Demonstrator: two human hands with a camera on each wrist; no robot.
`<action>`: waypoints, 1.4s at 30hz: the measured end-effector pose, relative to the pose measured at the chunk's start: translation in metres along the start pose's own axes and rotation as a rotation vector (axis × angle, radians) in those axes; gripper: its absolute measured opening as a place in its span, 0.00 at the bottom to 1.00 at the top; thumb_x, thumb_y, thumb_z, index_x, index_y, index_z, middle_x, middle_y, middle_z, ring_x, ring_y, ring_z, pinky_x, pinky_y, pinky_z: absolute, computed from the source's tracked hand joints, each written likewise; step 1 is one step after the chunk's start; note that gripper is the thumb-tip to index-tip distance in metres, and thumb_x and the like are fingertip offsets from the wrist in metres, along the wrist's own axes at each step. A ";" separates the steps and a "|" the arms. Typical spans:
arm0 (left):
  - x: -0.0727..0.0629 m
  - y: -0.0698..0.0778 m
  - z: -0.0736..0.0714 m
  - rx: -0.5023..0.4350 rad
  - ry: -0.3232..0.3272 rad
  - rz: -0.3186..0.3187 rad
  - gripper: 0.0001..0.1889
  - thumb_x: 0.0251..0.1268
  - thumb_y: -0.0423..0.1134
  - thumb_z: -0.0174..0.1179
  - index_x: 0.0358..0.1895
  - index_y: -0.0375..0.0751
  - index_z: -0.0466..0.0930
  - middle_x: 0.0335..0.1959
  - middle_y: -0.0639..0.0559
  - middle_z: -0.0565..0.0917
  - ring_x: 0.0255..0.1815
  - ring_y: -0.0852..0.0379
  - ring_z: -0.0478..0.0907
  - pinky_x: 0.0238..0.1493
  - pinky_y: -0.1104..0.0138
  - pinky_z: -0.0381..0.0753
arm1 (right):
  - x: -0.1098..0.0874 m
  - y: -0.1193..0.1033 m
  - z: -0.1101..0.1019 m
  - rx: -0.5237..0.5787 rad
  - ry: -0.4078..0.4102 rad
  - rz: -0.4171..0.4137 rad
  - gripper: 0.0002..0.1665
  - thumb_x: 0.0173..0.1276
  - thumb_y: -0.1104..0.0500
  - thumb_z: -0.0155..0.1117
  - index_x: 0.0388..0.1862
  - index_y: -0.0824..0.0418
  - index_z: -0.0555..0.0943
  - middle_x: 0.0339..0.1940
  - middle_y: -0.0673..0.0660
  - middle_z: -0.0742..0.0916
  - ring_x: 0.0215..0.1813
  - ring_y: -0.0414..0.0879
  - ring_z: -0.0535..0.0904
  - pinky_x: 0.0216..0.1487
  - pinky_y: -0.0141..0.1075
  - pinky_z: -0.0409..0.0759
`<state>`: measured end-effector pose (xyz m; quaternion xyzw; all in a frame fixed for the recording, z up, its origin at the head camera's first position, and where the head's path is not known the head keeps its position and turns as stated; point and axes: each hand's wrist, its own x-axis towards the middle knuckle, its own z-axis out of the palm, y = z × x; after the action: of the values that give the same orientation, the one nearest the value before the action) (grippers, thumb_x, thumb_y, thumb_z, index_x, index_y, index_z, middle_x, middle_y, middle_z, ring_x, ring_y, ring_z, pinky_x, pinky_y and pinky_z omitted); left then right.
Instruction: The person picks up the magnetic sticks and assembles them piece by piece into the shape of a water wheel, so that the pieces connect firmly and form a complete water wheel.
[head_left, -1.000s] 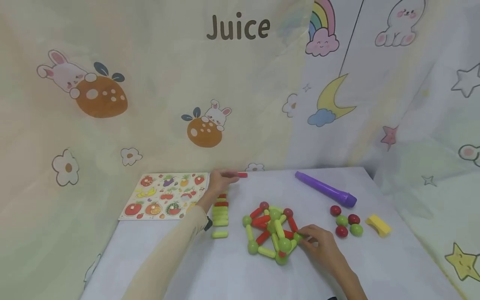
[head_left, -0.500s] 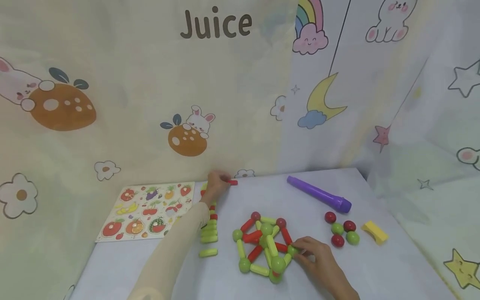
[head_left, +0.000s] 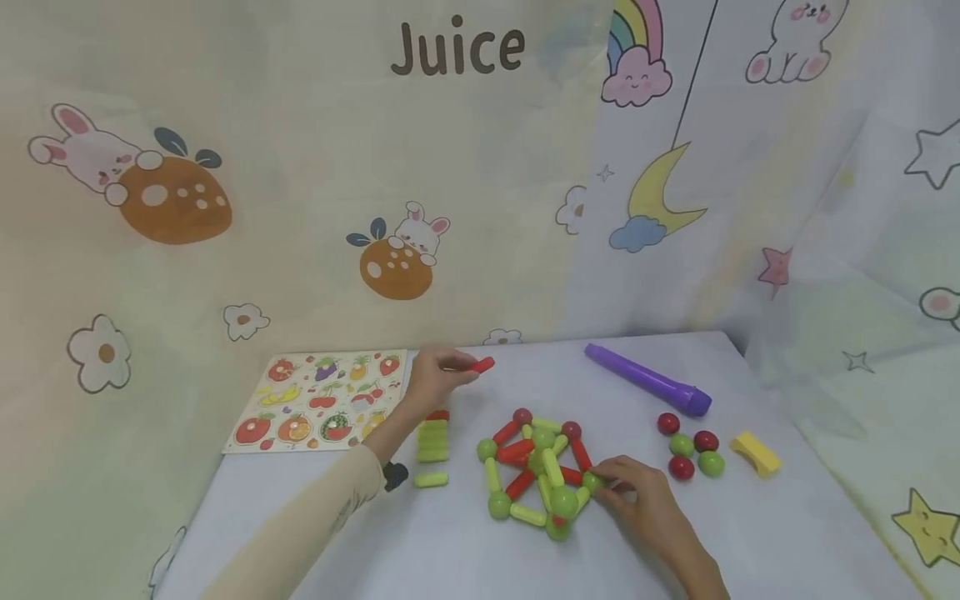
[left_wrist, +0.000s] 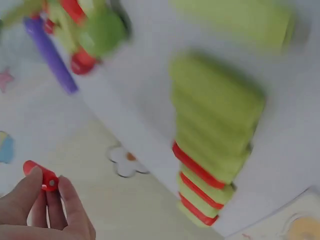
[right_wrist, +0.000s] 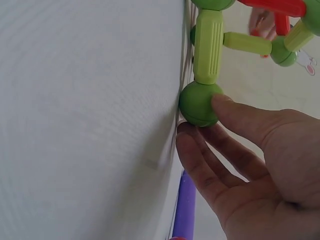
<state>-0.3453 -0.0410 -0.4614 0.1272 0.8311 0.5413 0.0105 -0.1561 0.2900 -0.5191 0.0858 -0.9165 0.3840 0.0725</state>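
My left hand (head_left: 435, 382) pinches a red magnetic rod (left_wrist: 42, 175) between thumb and fingertips, raised over the back of the table. Below that forearm runs a row of green and red rods (left_wrist: 215, 120), partly hidden in the head view. A structure of red and green rods and balls (head_left: 531, 467) stands at the table's middle. At its right corner my right hand (head_left: 637, 492) holds a green ball (right_wrist: 200, 103) with thumb and fingers; in the right wrist view a light green rod (right_wrist: 208, 47) joins that ball.
A fruit picture board (head_left: 315, 408) lies at the back left. On the right are a purple toy microphone (head_left: 648, 380), several loose red and green balls (head_left: 681, 445) and a yellow block (head_left: 756, 454). One green rod (head_left: 431, 480) lies apart from the row's near end.
My left hand has lifted the red rod from the back of the table and drawn it slightly nearer. The right hand stays at the green ball. The head view has swung left and back.
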 end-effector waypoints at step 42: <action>-0.169 0.000 0.052 -0.095 -0.137 0.127 0.30 0.65 0.29 0.76 0.69 0.45 0.80 0.62 0.48 0.86 0.66 0.51 0.82 0.69 0.52 0.82 | -0.009 -0.003 -0.025 -0.075 0.100 -0.071 0.20 0.63 0.70 0.80 0.55 0.64 0.89 0.48 0.59 0.92 0.45 0.53 0.90 0.44 0.39 0.91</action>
<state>-0.1735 -0.0315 -0.5030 0.2157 0.7922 0.5696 0.0392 -0.1456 0.3067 -0.5019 0.0964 -0.9219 0.3503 0.1348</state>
